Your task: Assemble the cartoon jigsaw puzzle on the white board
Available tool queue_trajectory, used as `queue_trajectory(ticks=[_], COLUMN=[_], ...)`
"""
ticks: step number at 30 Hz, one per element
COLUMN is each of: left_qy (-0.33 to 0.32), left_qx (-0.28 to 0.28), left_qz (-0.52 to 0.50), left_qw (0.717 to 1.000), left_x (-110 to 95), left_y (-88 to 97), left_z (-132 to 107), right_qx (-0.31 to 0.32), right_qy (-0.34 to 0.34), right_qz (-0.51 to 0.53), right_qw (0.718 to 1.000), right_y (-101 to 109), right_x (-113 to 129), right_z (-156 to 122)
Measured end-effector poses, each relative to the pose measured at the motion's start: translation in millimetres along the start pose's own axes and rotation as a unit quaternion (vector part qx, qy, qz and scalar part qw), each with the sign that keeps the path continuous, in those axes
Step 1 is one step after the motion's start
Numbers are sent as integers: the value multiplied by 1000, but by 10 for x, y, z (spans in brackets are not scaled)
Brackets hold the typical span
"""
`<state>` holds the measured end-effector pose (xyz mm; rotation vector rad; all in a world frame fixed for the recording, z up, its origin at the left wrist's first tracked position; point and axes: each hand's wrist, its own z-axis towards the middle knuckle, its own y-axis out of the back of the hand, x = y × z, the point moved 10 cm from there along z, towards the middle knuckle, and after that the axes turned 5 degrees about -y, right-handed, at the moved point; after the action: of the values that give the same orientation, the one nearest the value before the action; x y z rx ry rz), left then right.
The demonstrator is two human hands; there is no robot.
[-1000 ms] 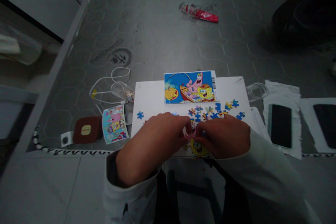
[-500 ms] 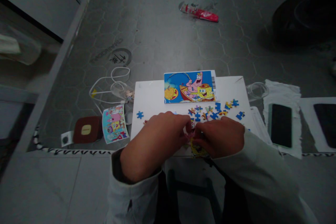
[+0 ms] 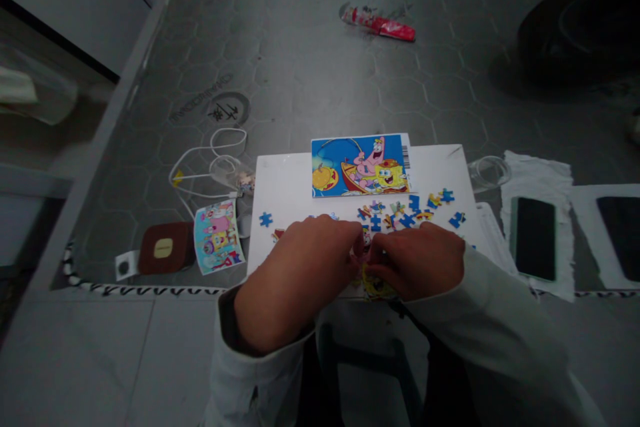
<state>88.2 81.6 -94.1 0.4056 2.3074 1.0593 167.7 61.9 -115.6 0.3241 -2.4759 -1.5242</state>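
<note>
My left hand (image 3: 320,253) and my right hand (image 3: 423,260) meet over the near edge of a white board (image 3: 285,180), fingertips almost touching. Both are closed in a pinch on jigsaw pieces (image 3: 367,240), pink and partly hidden by the fingers. Beneath the right fingers a yellow joined part of the puzzle (image 3: 377,288) shows. Loose blue and yellow jigsaw pieces (image 3: 407,220) lie scattered just beyond my right hand. One blue piece (image 3: 265,219) sits apart at the left. A cartoon picture card (image 3: 360,167) lies flat at the board's far side.
Left of the board are a second picture card (image 3: 219,237), a brown box (image 3: 166,248) and a white cable (image 3: 193,150). To the right, a phone (image 3: 535,239) rests on white paper beside a clear plastic cup or roll (image 3: 490,172). A red wrapper (image 3: 383,23) lies farther off.
My left wrist and sleeve have shifted slightly to the right. Both hands keep their pinch in nearly the same place, and the loose pieces have not moved.
</note>
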Motion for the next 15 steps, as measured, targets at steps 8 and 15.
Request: queue_trajectory(ticks=[8, 15], left_qy=[13, 36], left_qx=[5, 6], left_qz=[15, 34], left_qw=[1000, 999], left_x=[-39, -9], left_y=[6, -17], left_z=[-4, 10], right_qx=[33, 107], right_qy=[-13, -27], right_qz=[-16, -23], right_qw=[999, 994], right_y=[5, -32], right_x=[-10, -16], right_z=[14, 6])
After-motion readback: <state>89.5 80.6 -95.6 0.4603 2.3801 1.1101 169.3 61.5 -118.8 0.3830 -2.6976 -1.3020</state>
